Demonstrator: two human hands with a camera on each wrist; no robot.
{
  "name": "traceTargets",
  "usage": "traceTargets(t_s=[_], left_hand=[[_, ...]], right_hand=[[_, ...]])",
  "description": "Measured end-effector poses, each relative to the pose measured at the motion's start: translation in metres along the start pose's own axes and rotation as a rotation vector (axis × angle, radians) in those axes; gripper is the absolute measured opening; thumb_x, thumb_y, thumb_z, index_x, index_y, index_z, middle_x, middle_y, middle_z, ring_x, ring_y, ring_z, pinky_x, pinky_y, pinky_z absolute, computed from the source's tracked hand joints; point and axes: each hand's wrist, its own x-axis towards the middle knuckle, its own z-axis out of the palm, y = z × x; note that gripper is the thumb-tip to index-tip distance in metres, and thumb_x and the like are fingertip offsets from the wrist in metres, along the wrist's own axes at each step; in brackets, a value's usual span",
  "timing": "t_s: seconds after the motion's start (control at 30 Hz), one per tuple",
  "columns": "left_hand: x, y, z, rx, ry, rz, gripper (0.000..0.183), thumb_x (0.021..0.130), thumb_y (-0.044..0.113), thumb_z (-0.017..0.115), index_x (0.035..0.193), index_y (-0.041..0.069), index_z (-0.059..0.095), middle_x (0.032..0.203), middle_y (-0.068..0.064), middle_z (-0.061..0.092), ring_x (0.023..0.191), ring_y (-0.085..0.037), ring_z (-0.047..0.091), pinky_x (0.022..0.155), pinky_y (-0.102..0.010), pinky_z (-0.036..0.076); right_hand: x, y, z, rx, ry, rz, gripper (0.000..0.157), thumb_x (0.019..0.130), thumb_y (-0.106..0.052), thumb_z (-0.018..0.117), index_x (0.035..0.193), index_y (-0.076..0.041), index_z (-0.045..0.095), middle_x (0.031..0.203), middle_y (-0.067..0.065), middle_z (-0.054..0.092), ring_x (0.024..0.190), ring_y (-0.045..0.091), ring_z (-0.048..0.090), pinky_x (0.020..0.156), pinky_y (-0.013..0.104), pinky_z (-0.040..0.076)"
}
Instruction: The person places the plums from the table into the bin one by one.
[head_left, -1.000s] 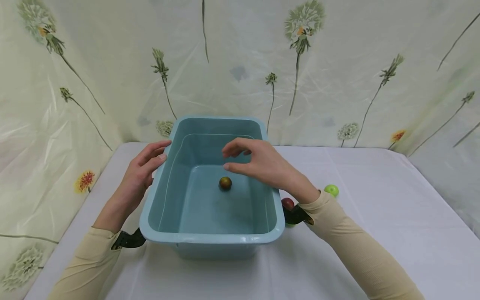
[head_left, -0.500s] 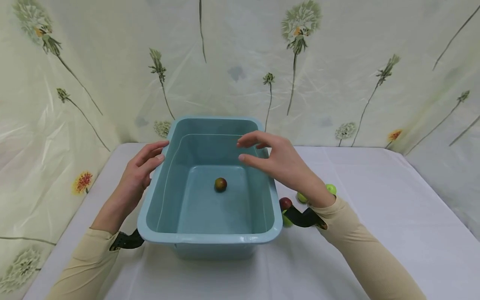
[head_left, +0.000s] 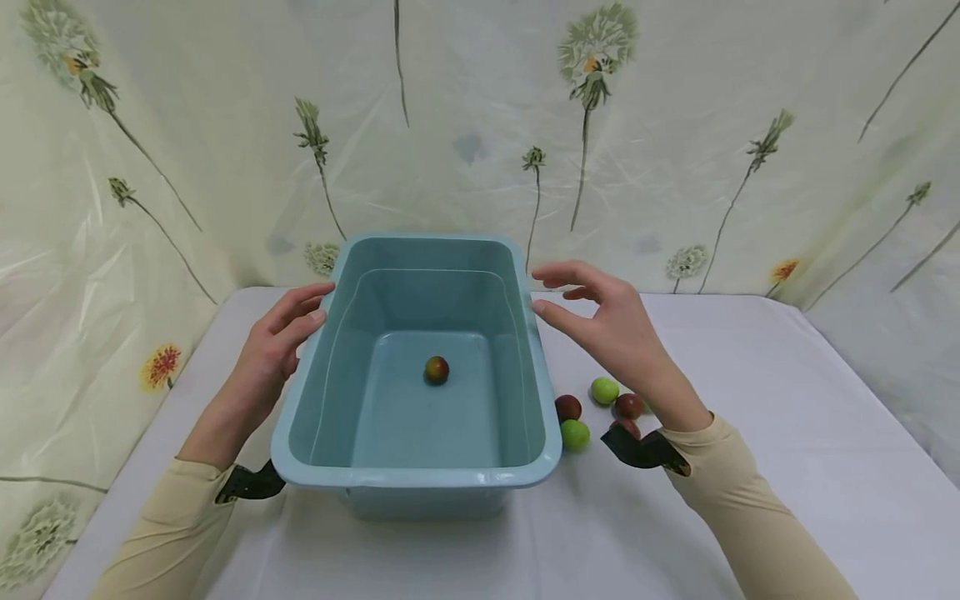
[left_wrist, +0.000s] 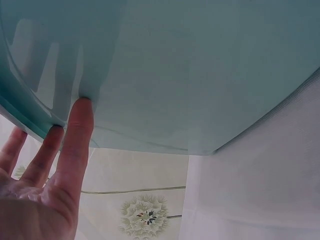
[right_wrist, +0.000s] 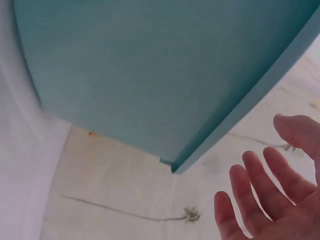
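Observation:
A deep blue-grey plastic basin (head_left: pixel 532 367) stands on the table, with one small round fruit (head_left: pixel 437 370), part red and part green, on its floor. My left hand (head_left: pixel 273 358) rests at the basin's left rim. In the left wrist view its fingers (left_wrist: pixel 75 145) lie extended along the basin's outer wall (left_wrist: pixel 165 85). Just off the right rim is my right hand (head_left: pixel 607 312), its thumb and fingers apart. The right wrist view shows this hand (right_wrist: pixel 275 205) holding nothing, beside the rim's edge.
Right of the basin lie several small fruits: a green one (head_left: pixel 575 435), a dark red one (head_left: pixel 567 407), another green one (head_left: pixel 604 391) and a red one (head_left: pixel 628 406). The right wrist strap (head_left: pixel 645 448) partly covers another. A white cloth (head_left: pixel 750 383) covers the table; a flowered sheet (head_left: pixel 465 108) hangs behind.
My right hand has moved from above the basin out to the right, past its rim. Fruits behind that arm have come into view. The left hand stays at the left rim.

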Motion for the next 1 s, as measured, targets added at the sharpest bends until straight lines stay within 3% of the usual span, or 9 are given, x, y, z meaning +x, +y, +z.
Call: traceTargets(t_s=[0.33, 0.6, 0.8, 1.0], left_hand=[[0.002, -0.003, -0.001, -0.005, -0.011, 0.008, 0.044, 0.103, 0.036, 0.050, 0.145, 0.023, 0.047, 0.145, -0.009, 0.042, 0.110, -0.021, 0.057, 0.074, -0.031, 0.054], [0.001, -0.001, 0.000, -0.009, -0.009, 0.003, 0.044, 0.103, 0.036, 0.051, 0.144, 0.023, 0.047, 0.144, -0.008, 0.043, 0.112, -0.022, 0.056, 0.076, -0.031, 0.054], [0.000, -0.002, -0.001, -0.003, -0.011, 0.000, 0.044, 0.103, 0.036, 0.050, 0.145, 0.024, 0.047, 0.144, -0.008, 0.043, 0.110, -0.021, 0.057, 0.074, -0.031, 0.054], [0.000, -0.001, -0.001, 0.000, -0.007, 0.002, 0.044, 0.103, 0.037, 0.050, 0.144, 0.024, 0.047, 0.143, -0.009, 0.043, 0.110, -0.021, 0.058, 0.075, -0.032, 0.055]], right_hand=[[-0.018, 0.025, -0.020, -0.051, 0.074, 0.067, 0.033, 0.093, -0.024, 0.070, 0.125, -0.016, 0.066, 0.119, -0.002, 0.065, 0.108, 0.014, 0.058, 0.092, 0.043, 0.045], [-0.037, 0.050, -0.035, -0.122, 0.116, 0.172, 0.035, 0.094, -0.034, 0.067, 0.125, -0.017, 0.064, 0.120, -0.005, 0.063, 0.109, 0.010, 0.055, 0.091, 0.032, 0.042], [-0.049, 0.069, -0.042, -0.142, 0.136, 0.225, 0.037, 0.094, -0.036, 0.066, 0.125, -0.015, 0.064, 0.120, -0.003, 0.063, 0.109, 0.013, 0.056, 0.089, 0.028, 0.042], [-0.061, 0.081, -0.048, -0.157, 0.127, 0.306, 0.040, 0.095, -0.040, 0.065, 0.127, -0.016, 0.063, 0.122, 0.000, 0.063, 0.108, 0.015, 0.055, 0.088, 0.031, 0.042]])
